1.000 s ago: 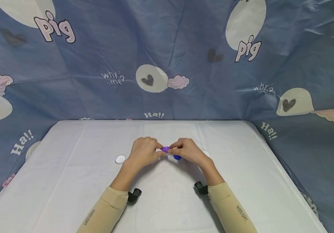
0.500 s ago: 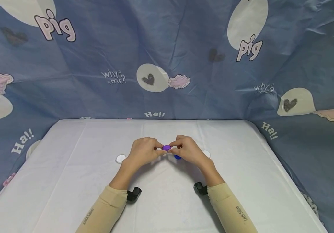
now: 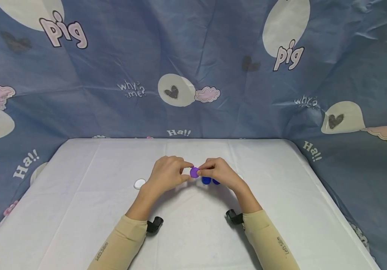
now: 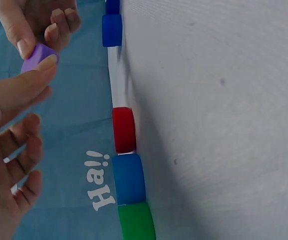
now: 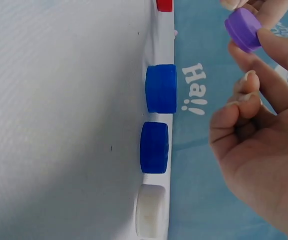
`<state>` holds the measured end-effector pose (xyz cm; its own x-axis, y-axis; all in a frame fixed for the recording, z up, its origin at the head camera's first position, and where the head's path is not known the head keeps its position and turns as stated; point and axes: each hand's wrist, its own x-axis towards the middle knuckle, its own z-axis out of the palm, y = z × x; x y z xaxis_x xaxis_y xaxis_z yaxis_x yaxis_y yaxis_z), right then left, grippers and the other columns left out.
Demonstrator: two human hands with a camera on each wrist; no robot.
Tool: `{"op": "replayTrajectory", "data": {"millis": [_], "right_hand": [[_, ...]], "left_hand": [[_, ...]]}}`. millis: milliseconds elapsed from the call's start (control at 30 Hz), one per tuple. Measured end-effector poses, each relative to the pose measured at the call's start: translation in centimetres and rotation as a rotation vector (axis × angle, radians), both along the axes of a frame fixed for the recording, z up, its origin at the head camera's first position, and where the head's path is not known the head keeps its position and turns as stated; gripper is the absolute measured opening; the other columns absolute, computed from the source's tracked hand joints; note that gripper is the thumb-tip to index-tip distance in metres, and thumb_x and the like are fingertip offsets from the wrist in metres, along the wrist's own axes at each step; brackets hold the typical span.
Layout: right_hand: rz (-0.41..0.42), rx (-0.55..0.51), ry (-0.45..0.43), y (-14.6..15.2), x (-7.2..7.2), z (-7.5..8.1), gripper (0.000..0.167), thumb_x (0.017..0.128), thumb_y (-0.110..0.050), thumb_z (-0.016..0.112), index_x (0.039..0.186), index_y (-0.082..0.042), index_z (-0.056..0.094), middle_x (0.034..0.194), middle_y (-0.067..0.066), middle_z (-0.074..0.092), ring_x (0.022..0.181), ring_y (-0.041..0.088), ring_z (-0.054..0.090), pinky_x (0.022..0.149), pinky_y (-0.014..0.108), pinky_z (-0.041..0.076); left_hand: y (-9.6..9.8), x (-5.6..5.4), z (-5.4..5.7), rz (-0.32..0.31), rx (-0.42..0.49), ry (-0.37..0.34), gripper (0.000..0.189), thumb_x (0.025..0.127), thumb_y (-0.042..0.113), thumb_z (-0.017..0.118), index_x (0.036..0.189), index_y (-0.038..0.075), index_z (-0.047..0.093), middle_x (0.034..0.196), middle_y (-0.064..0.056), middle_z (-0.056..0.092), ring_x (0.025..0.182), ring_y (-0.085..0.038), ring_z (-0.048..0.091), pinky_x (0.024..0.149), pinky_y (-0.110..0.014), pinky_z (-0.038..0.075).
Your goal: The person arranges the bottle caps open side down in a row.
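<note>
A small purple bottle cap [image 3: 194, 172] is held up between both hands over the middle of the white table, its round face turned towards the head camera. My left hand [image 3: 169, 174] has its thumb and index finger at the cap's left edge, gripping it. From the other side my right hand [image 3: 221, 174] pinches the same cap with thumb and index finger. In the right wrist view the purple cap [image 5: 242, 29] shows a ridge around its side. Two dark blue caps [image 3: 206, 180] sit on the table just below the right hand's fingers.
In the left wrist view, a red cap [image 4: 124, 130], a lighter blue cap [image 4: 129, 178] and a green cap [image 4: 137, 221] stand in a row. A white cap [image 5: 150, 211] follows the blue ones on the right. Another white cap [image 3: 139, 183] lies left of the left hand.
The purple cap has turned from lying flat to showing its round face. My left fingers have spread wider around it. The right hand has shifted slightly, uncovering more of the blue caps.
</note>
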<state>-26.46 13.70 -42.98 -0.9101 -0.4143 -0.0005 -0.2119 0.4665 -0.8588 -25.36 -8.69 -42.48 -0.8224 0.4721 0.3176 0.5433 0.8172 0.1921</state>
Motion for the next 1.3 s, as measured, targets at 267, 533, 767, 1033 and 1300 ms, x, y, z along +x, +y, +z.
{"op": "replayTrajectory", "data": {"millis": [267, 533, 767, 1033, 1300], "right_hand": [[-0.004, -0.056, -0.095, 0.6, -0.4, -0.4, 0.013, 0.088, -0.022, 0.071, 0.092, -0.015, 0.081, 0.089, 0.019, 0.066, 0.072, 0.017, 0.049, 0.065, 0.028, 0.04], [0.025, -0.031, -0.094, 0.7, -0.4, -0.4, 0.015, 0.089, -0.025, 0.072, 0.091, -0.015, 0.082, 0.09, 0.021, 0.065, 0.073, 0.018, 0.048, 0.064, 0.029, 0.039], [0.048, 0.019, -0.079, 0.5, -0.3, -0.2, 0.021, 0.089, -0.036, 0.072, 0.101, -0.021, 0.081, 0.093, 0.016, 0.067, 0.074, 0.017, 0.05, 0.067, 0.029, 0.041], [0.011, 0.093, 0.082, 0.1, -0.1, -0.1, 0.026, 0.086, -0.025, 0.076, 0.111, -0.018, 0.077, 0.079, 0.002, 0.06, 0.069, 0.016, 0.053, 0.063, 0.028, 0.045], [0.017, 0.138, 0.168, -0.6, 0.2, -0.3, 0.027, 0.083, -0.016, 0.078, 0.111, -0.013, 0.077, 0.075, 0.001, 0.055, 0.064, 0.014, 0.049, 0.057, 0.024, 0.04]], "left_hand": [[0.2, 0.0, -0.1, -0.079, 0.039, 0.131, 0.034, 0.076, 0.041, 0.085, 0.109, 0.037, 0.076, 0.066, 0.017, 0.053, 0.059, -0.001, 0.043, 0.06, -0.023, 0.037], [0.2, 0.1, 0.0, -0.093, 0.028, 0.124, 0.03, 0.077, 0.047, 0.082, 0.105, 0.037, 0.078, 0.063, 0.017, 0.049, 0.058, -0.002, 0.041, 0.058, -0.024, 0.035], [-0.1, 0.1, 0.3, -0.074, 0.055, 0.038, 0.031, 0.076, 0.049, 0.082, 0.104, 0.036, 0.078, 0.062, 0.016, 0.048, 0.058, -0.004, 0.042, 0.056, -0.025, 0.034], [-0.7, -0.3, 0.1, -0.007, 0.074, -0.057, 0.029, 0.079, 0.044, 0.081, 0.106, 0.037, 0.077, 0.064, 0.016, 0.049, 0.058, -0.005, 0.043, 0.053, -0.025, 0.034], [-0.4, -0.2, 0.0, 0.013, 0.094, -0.118, 0.03, 0.077, 0.048, 0.082, 0.105, 0.038, 0.077, 0.064, 0.015, 0.05, 0.057, -0.005, 0.044, 0.052, -0.026, 0.034]]}}
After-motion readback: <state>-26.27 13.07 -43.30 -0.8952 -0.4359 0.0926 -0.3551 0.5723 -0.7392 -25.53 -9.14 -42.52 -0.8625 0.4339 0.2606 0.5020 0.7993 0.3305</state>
